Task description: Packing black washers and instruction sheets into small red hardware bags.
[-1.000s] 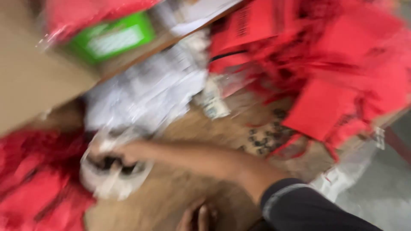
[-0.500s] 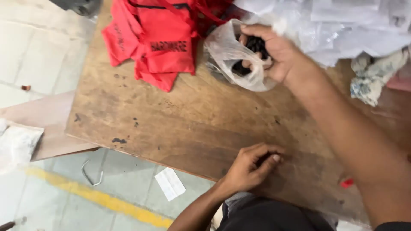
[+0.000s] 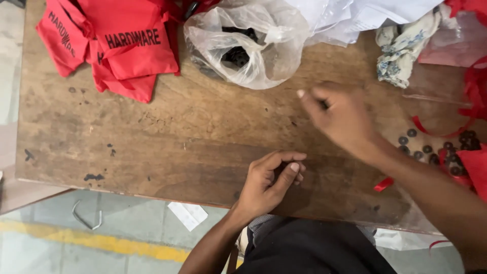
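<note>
My left hand (image 3: pixel 271 180) rests on the wooden table (image 3: pixel 167 137) near its front edge, fingers curled in and thumb laid over them; nothing shows inside it. My right hand (image 3: pixel 340 116) hovers blurred over the table's middle, below and right of a clear plastic bag (image 3: pixel 253 50) of small black parts. Its fingers are drawn together around a dark speck that is too blurred to identify. Loose black washers (image 3: pixel 431 147) lie on the table to the right of that hand.
Red fabric pouches (image 3: pixel 116 45) are piled at the back left. White sheets and plastic (image 3: pixel 355 12) and a patterned cloth (image 3: pixel 403 48) lie at the back right. More red material (image 3: pixel 474 162) and a red strip (image 3: pixel 384 183) sit at the right. The floor (image 3: pixel 101 238) lies below the table's front edge.
My right hand has come out of the plastic bag and moved down-right toward the table's middle. The bag now lies on its own. My left hand has stayed put.
</note>
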